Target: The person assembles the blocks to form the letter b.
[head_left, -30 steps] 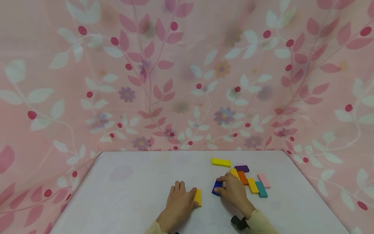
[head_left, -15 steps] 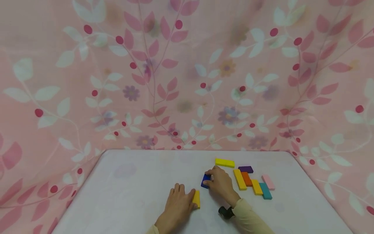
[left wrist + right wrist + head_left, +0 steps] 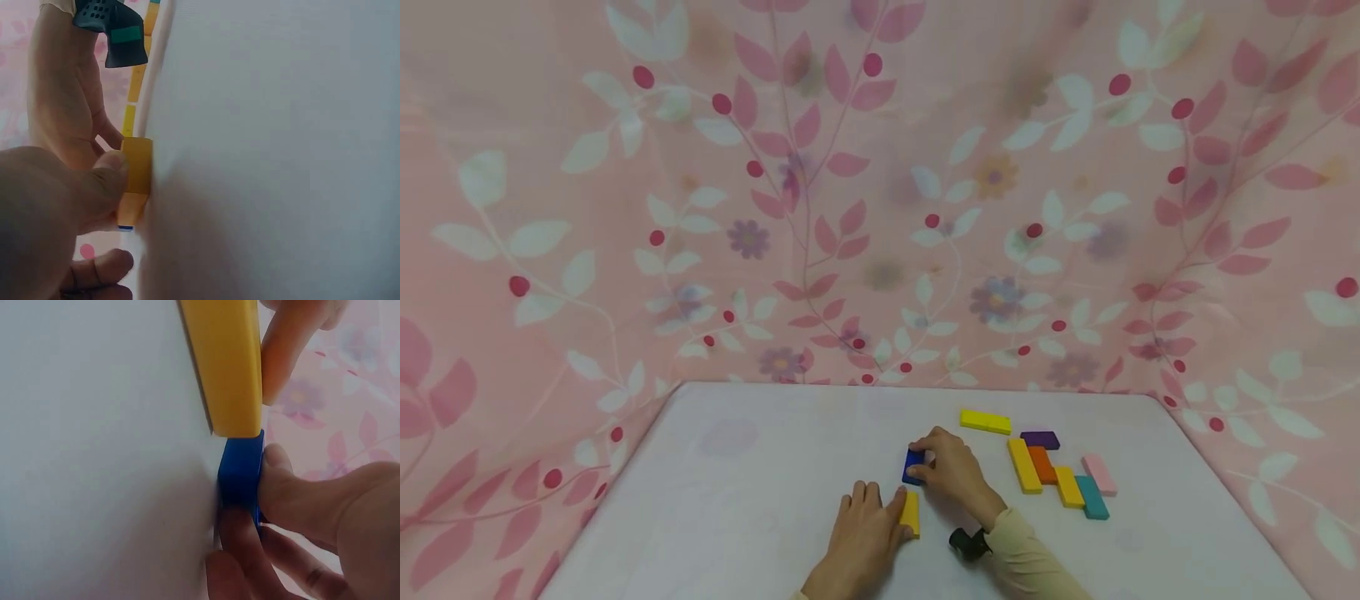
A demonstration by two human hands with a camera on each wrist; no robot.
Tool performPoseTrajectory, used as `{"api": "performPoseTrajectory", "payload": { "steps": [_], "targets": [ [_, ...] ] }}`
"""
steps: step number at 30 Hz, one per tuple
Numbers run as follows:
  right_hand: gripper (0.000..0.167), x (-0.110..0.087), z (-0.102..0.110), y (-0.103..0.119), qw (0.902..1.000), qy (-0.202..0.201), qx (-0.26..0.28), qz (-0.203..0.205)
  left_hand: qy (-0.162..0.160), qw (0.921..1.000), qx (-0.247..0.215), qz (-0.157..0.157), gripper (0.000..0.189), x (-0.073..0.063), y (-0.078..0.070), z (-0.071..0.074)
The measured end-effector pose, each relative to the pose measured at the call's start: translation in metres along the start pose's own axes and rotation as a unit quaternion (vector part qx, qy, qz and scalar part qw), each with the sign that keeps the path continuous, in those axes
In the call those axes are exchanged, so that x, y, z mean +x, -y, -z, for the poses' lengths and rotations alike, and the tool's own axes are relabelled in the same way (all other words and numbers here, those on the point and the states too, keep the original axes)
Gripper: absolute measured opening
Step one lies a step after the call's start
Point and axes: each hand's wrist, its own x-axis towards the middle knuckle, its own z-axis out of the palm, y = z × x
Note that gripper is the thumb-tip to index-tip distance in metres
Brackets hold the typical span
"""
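One blue block (image 3: pixel 913 465), pinched by the right hand (image 3: pixel 953 468), is lying nearly end-on beyond the left hand's (image 3: pixel 867 533) pinched yellow block (image 3: pixel 911 513).

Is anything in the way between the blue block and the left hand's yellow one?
Nothing visible stands between them. The right hand holds the blue block just past the far end of the yellow block in the left hand.

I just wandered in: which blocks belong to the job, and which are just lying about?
Seemingly in the job:
blue block, held by right fingers
amber block, held by left fingers

Lying about, untouched:
bright yellow block
purple block
longer amber block
shorter amber block
orange block
teal block
pink block
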Motion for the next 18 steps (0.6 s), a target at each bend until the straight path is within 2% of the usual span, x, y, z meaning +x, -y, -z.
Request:
{"api": "performPoseTrajectory", "payload": {
  "steps": [4,7,12,18],
  "targets": [
    [0.036,-0.003,-0.002,0.000,0.9974,0.044,0.054,0.018,-0.009,0.9997,-0.022,0.005,0.052,-0.004,0.001,-0.004],
    [0.039,-0.004,-0.003,0.001,0.9948,0.068,0.070,0.028,-0.017,0.9994,-0.028,0.009,0.052,-0.006,0.002,-0.008],
    [0.038,-0.004,-0.003,0.000,0.9930,0.077,0.081,0.038,-0.037,0.9990,-0.023,0.008,0.051,-0.007,0.003,-0.011],
    [0.036,-0.006,0.000,-0.008,0.9896,0.088,0.112,0.018,-0.024,0.9995,-0.014,0.014,0.051,-0.008,0.002,-0.010]
  ]
}}
